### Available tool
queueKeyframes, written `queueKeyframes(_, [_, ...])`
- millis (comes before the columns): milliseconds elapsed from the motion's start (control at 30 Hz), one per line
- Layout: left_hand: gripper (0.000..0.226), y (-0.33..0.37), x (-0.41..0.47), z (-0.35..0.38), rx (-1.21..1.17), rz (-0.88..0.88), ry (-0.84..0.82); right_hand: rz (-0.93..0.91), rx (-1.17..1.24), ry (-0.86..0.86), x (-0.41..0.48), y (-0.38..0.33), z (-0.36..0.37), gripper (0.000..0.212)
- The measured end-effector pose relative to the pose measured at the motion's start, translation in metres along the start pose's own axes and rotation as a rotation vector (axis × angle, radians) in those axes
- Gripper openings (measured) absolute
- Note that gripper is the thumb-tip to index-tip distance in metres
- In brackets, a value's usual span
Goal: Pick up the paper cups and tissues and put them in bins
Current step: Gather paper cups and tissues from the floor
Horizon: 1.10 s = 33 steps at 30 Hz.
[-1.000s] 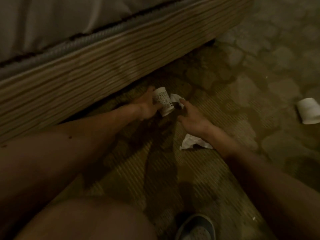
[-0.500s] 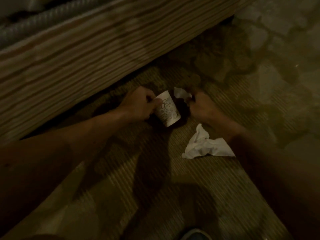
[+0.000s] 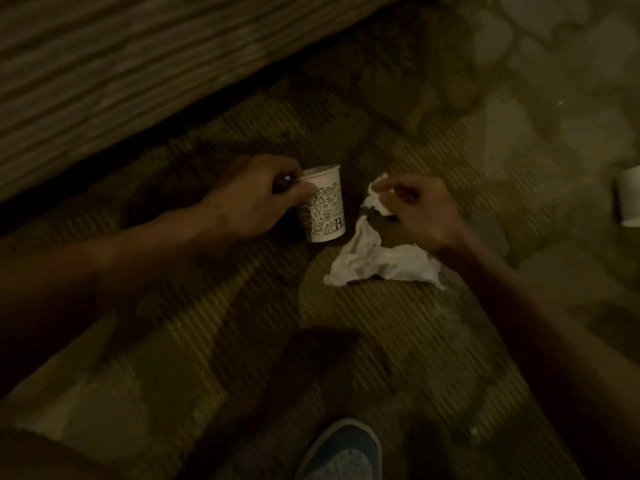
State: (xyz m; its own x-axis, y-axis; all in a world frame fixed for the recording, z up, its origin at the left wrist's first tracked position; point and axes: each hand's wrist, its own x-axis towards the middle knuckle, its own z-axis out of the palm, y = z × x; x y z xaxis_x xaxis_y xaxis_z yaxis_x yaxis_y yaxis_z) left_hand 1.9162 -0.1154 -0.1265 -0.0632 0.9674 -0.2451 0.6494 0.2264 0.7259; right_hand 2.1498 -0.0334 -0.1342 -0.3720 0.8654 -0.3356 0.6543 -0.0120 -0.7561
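Note:
A white paper cup (image 3: 325, 209) printed with black doodles is upright just above the carpet, and my left hand (image 3: 256, 195) grips it at the rim. My right hand (image 3: 419, 209) pinches a small crumpled white tissue (image 3: 375, 200) to the right of the cup. A larger crumpled tissue (image 3: 377, 258) lies on the carpet below my right hand. A second white paper cup (image 3: 628, 197) lies at the right edge, cut off by the frame.
A wooden bed frame (image 3: 138, 74) runs diagonally across the upper left, close behind my left hand. The floor is patterned carpet (image 3: 346, 341). My blue shoe (image 3: 341, 452) shows at the bottom middle.
The cup has turned upright in my left hand. My right hand has lifted the small tissue off the carpet. The camera has come closer and the second cup is back at the right edge.

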Motion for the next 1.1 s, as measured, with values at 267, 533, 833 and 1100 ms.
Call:
queueKeyframes(267, [0.023, 0.021, -0.004, 0.024, 0.126, 0.124, -0.035, 0.152, 0.001, -0.122, -0.078, 0.033, 0.016, 0.073])
queueKeyframes(533, [0.020, 0.026, -0.009, 0.023, 0.159, 0.121, 0.003, 0.108, -0.252, 0.124, -0.086, 0.033, 0.064, 0.089])
queueKeyframes(833, [0.027, 0.034, -0.017, 0.015, 0.163, 0.179, 0.055, 0.069, -0.135, 0.163, -0.071, 0.049, 0.054, 0.026])
queueKeyframes(1100, [0.034, 0.057, -0.023, 0.018, 0.148, 0.261, 0.016, 0.257, 0.482, 0.126, -0.091, 0.030, 0.024, 0.007])
